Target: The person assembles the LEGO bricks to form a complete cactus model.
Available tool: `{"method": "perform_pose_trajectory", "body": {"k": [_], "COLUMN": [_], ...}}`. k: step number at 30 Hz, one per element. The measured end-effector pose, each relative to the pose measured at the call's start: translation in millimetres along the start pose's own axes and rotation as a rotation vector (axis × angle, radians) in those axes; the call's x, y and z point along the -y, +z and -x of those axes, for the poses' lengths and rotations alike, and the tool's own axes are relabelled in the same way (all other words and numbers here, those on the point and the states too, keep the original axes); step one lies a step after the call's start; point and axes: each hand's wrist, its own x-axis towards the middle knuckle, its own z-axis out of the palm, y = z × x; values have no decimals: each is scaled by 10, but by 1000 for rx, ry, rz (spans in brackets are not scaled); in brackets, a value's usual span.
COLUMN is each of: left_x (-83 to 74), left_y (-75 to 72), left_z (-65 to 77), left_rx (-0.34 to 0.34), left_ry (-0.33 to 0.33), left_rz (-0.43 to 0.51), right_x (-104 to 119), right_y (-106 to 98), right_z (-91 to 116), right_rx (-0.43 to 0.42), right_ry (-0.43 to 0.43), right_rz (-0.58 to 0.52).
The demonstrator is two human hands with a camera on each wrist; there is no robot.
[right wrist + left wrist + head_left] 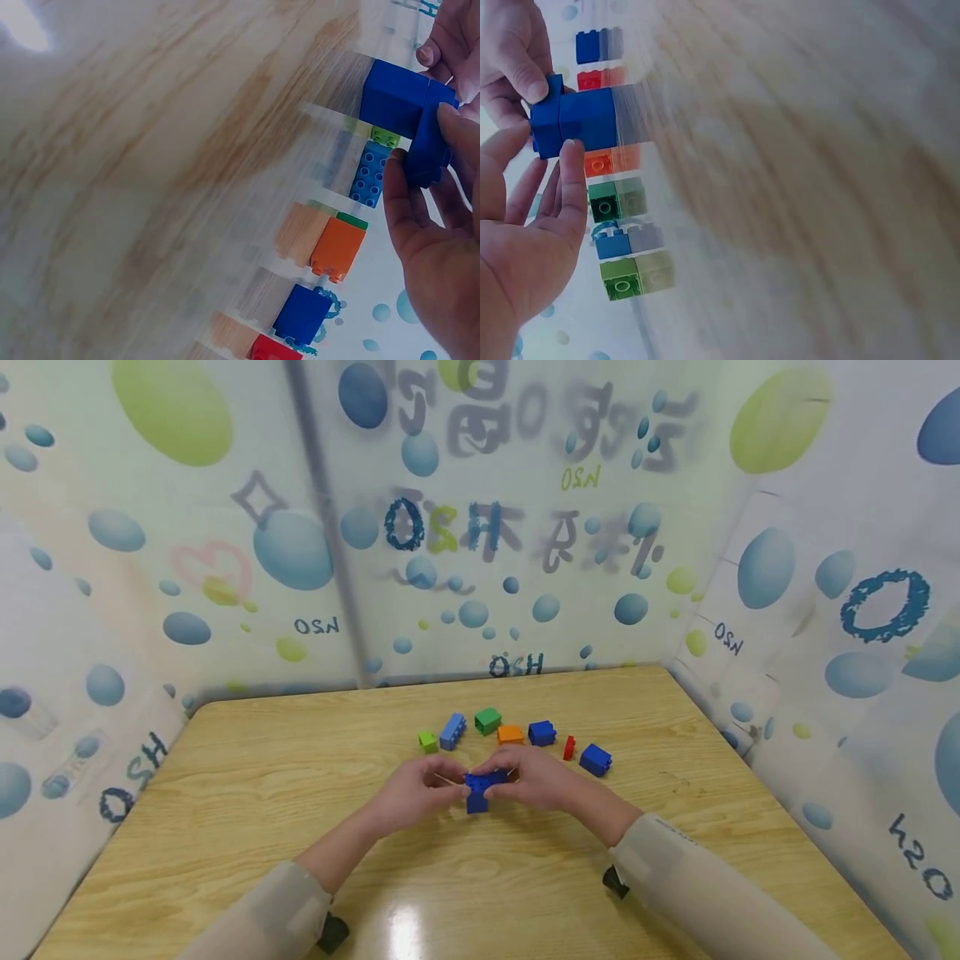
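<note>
Two joined blue building bricks stand on the table in front of me, the upper brick (430,135) lying across the lower brick (592,118) and overhanging it to the right. My right hand (534,777) pinches the overhanging end of the upper brick between thumb and fingers. From the other side my left hand (420,793) holds the joined bricks, its thumb at the upper one and a fingertip against the lower one. In the head view the hands partly cover the upper brick.
Behind the hands lie a lime brick (427,742), a light blue brick (452,732), a green brick (487,721), an orange brick (511,735), a blue brick (542,732), a thin red brick (569,747) and another blue brick (596,760). Patterned curtains surround the wooden table (300,760).
</note>
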Motion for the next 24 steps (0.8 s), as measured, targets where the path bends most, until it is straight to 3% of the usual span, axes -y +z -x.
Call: {"method": "perform_pose_trajectory", "body": {"k": [11, 24], "left_x": [-100, -59], "left_y": [-44, -75], "left_z": [-24, -36], "left_rx": [25, 79], "left_ry": [-58, -64], "left_rz": [6, 92], "right_x": [-6, -91], "right_y": [5, -31], "right_z": [-37, -10], "right_rx": [-41, 23], "right_ry": [89, 47], "right_rz": [-38, -130]}}
